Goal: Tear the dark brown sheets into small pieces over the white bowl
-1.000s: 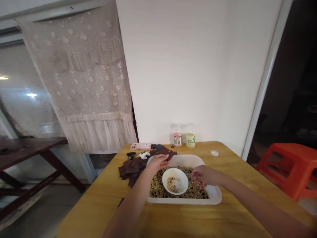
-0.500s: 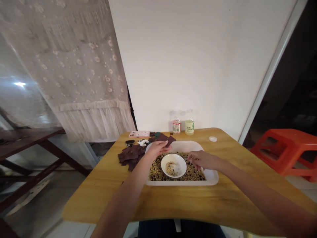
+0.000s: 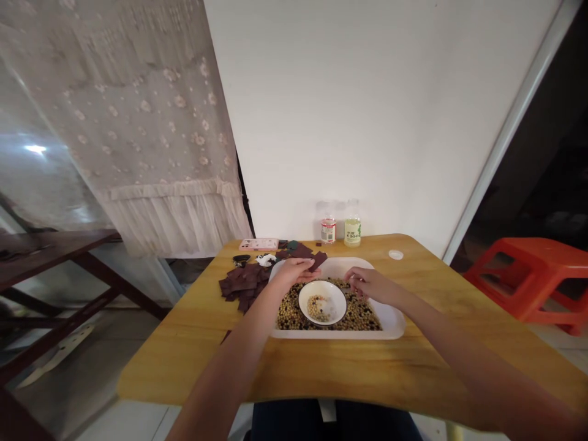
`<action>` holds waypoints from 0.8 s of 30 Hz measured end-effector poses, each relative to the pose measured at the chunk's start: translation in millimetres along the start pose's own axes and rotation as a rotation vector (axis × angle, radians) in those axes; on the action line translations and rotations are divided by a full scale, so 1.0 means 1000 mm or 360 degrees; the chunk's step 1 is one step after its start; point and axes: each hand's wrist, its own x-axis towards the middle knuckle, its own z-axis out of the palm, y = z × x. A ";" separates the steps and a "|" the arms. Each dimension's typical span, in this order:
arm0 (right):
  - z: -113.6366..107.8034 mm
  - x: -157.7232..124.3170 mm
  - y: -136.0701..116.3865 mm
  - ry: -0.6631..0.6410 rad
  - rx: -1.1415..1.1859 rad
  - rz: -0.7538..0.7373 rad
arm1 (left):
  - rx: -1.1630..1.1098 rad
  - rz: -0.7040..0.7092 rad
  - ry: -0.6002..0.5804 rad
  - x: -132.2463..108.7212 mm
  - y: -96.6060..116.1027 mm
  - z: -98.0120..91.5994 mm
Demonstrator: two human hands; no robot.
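Shifted toward the far rim of the white plastic tray (image 3: 392, 324), my right hand (image 3: 370, 285) hung half-curled above mixed beans (image 3: 358, 318), its hold unclear; my left hand (image 3: 294, 271) pinched a thin dark-brown square (image 3: 317, 261), short of the C100 bottle (image 3: 352, 233).

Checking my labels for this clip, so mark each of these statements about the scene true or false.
The white rectangular plastic tray holds mixed yellow and black beans: true.
The round white bowl stands beside the tray on the table: false, it sits inside the tray, on the beans.
The left hand holds a dark brown flat square piece: true.
The orange plastic stool stands on the yellow wooden table: false, it stands on the floor beyond the table's right side.
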 end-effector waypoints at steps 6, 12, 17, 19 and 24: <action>-0.008 -0.002 0.007 0.0018 0.0293 -0.0019 | 0.0008 0.0031 -0.0009 0.002 -0.002 -0.003; -0.010 -0.002 0.010 0.0199 0.0454 -0.0071 | -0.0024 0.0028 -0.0002 0.001 -0.001 -0.003; -0.002 0.002 0.012 0.0340 0.0272 -0.0060 | -0.0032 0.0038 0.0036 -0.002 0.002 -0.003; 0.001 0.004 0.014 0.0378 0.0137 -0.0084 | -0.0019 0.0042 0.0037 -0.003 0.003 -0.003; 0.004 0.007 0.016 0.0387 0.0002 -0.0094 | -0.0001 0.0064 0.0069 -0.006 0.005 -0.002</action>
